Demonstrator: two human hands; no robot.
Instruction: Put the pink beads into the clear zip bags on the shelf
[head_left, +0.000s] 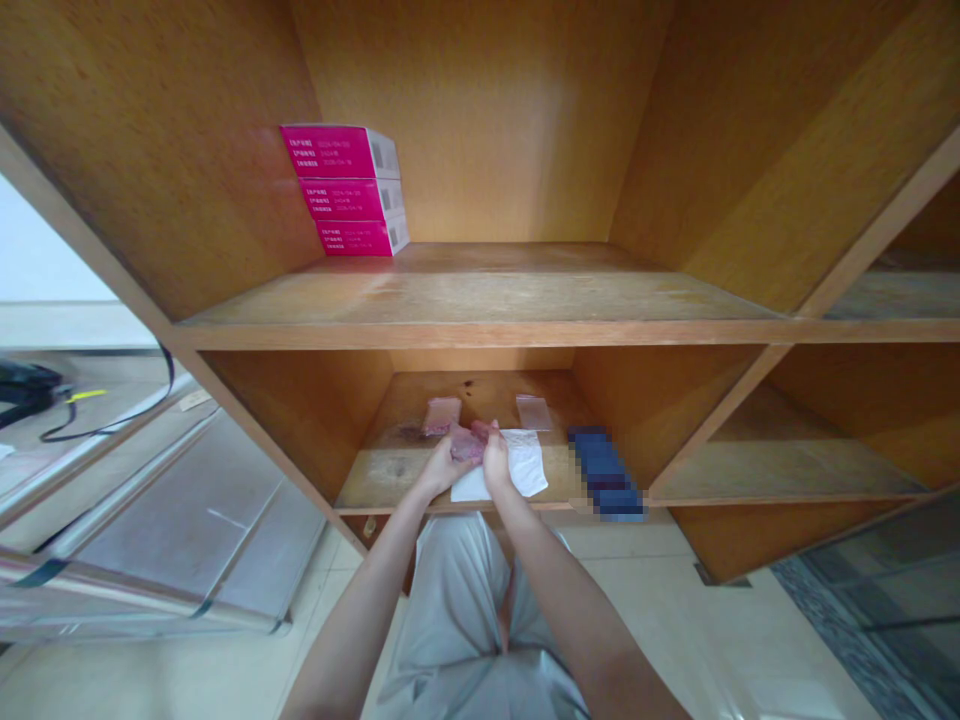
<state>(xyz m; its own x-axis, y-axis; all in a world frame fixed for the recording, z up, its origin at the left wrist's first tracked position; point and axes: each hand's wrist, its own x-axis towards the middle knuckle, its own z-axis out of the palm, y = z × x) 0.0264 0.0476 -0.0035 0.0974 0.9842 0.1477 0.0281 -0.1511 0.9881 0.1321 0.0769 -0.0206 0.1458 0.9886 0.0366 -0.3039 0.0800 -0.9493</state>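
Observation:
My left hand (441, 468) and my right hand (496, 462) are close together over the lower shelf. Between them they grip a small clear plastic bag (468, 446) with pinkish-purple contents, too small to make out. My fingers partly cover it. Under and beside my right hand lies a crumpled white sheet (528, 462), perhaps paper or a pouch. Just beyond my left hand rests another small clear bag (442, 413) with pinkish contents. A flat, clear plastic bag (533, 412) that looks empty lies beyond my right hand.
A blurred-out dark blue object (606, 472) lies at the lower shelf's right, over its front edge. Three stacked pink boxes (352, 200) stand on the upper shelf (510, 295) at left. Wooden dividers close in both sides. A glass-topped frame (187, 540) stands at left.

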